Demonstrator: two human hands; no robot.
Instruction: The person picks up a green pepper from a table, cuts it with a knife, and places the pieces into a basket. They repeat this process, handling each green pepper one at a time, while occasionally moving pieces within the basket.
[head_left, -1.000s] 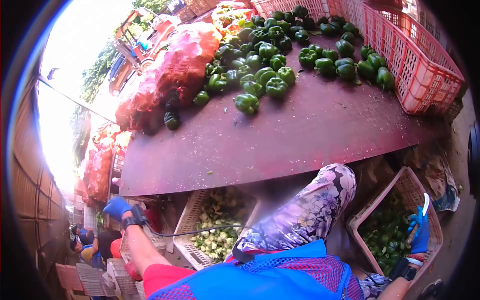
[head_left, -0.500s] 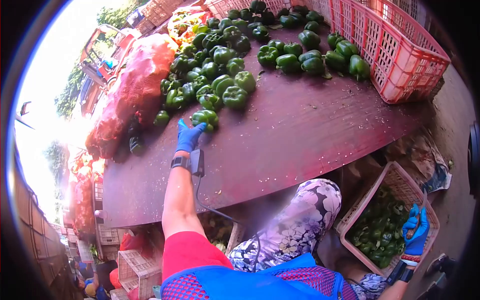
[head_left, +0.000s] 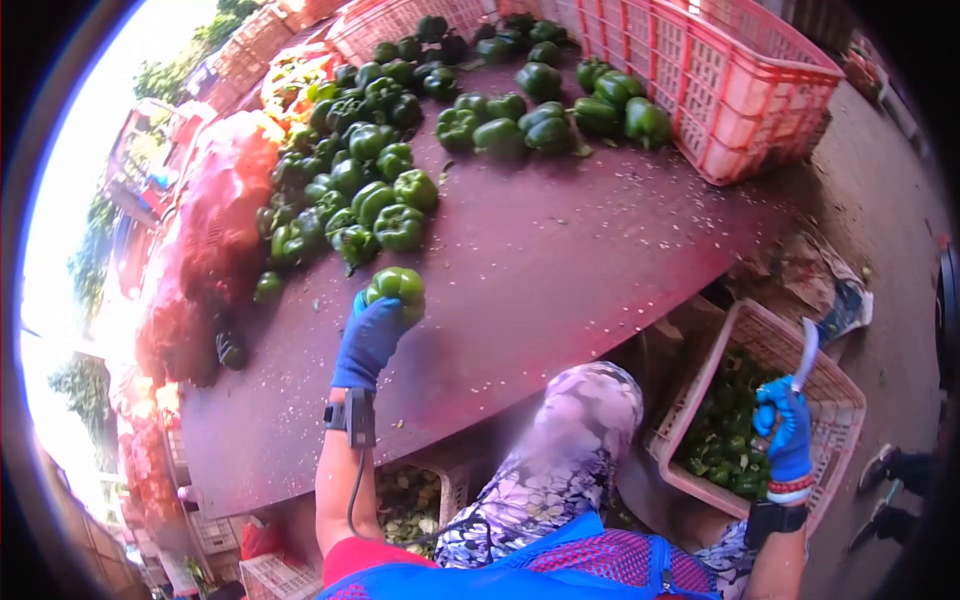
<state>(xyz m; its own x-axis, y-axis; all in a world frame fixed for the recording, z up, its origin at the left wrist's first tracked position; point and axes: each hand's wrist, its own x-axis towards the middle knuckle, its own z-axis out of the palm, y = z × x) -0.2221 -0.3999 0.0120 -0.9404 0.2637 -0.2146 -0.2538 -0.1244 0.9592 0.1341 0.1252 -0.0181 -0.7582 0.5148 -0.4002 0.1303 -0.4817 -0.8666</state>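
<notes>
My left hand [head_left: 368,342], in a blue glove, is closed round a green bell pepper [head_left: 398,288] held over the near part of the dark red table [head_left: 520,320]. More bell peppers [head_left: 372,202] lie heaped just beyond it. Down at the right, my gloved right hand [head_left: 786,428] is wrapped round a knife [head_left: 808,352], its pale curved blade pointing up and its handle hidden in the fist. That hand is over the edge of a pink plastic crate [head_left: 735,335], which contains many green peppers [head_left: 725,440].
A red plastic crate [head_left: 735,110] stands on the table's far right. Along the left edge lies a full red mesh sack [head_left: 205,245]. Under the table is another crate [head_left: 452,490] with green scraps. A person's feet [head_left: 877,467] show at the lower right.
My left hand has closed on the bell pepper and drawn it away from the heap, towards me. My right hand has turned, and the knife blade shows more clearly. The view has shifted.
</notes>
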